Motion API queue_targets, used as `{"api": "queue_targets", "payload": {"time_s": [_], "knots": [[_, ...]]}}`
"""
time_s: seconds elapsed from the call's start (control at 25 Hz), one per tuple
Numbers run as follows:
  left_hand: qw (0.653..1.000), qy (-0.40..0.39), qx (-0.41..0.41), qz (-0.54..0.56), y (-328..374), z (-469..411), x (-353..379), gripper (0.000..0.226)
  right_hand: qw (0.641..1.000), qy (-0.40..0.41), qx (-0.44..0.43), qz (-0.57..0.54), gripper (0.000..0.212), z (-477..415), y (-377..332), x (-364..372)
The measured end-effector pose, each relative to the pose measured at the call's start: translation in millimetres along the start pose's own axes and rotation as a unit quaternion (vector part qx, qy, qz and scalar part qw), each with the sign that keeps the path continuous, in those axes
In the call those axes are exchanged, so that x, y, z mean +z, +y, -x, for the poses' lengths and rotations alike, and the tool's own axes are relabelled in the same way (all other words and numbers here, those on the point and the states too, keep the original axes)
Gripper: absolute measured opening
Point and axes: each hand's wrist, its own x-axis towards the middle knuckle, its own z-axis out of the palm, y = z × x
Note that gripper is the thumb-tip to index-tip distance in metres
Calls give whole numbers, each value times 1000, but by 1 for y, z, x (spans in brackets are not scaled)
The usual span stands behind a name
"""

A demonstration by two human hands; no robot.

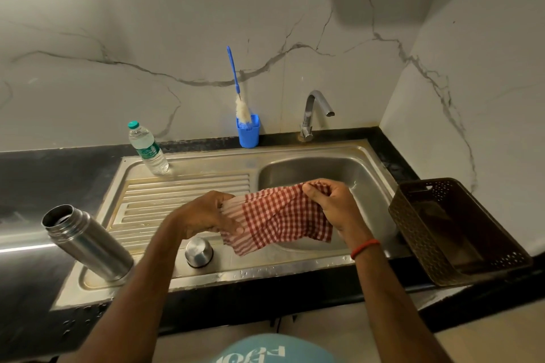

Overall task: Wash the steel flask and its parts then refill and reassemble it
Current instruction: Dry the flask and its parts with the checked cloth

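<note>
While both hands, left hand (206,212) and right hand (327,200), grip opposite ends of the red checked cloth (277,215) stretched over the sink (324,165), the steel flask (85,242) stands open and uncapped on the draining board, well to the left. Its cap (199,252) sits mouth-down just beneath the left wrist. This looks like the drying step; next, I'd guess, one hand must free itself to pick up the flask or cap for wiping.
</note>
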Motion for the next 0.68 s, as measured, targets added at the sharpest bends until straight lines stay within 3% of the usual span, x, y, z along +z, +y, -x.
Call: {"api": "queue_targets", "payload": {"time_s": [0.12,0.2,0.36,0.4,0.44,0.52,0.6,0.68], "knots": [[994,61,77,45,-5,-5,10,43,999,34,-32,-12,9,4,-2,1],[975,70,100,185,-12,-9,18,51,996,29,-81,14,10,6,-6,-1],[864,0,74,499,-30,-18,51,64,983,38,-153,94,6,8,-27,-6],[847,-27,66,527,-33,-20,61,67,980,27,-153,123,18,8,-34,-9],[850,-54,60,521,-35,-23,70,71,977,-2,-135,166,40,7,-42,-12],[890,-57,27,452,-33,-29,86,71,943,-56,-80,318,79,3,-56,-18],[923,7,-8,386,-28,-36,94,58,891,-39,-31,452,80,2,-63,-24],[923,56,-6,382,-22,-40,96,41,876,-21,28,482,69,1,-59,-30]]}}
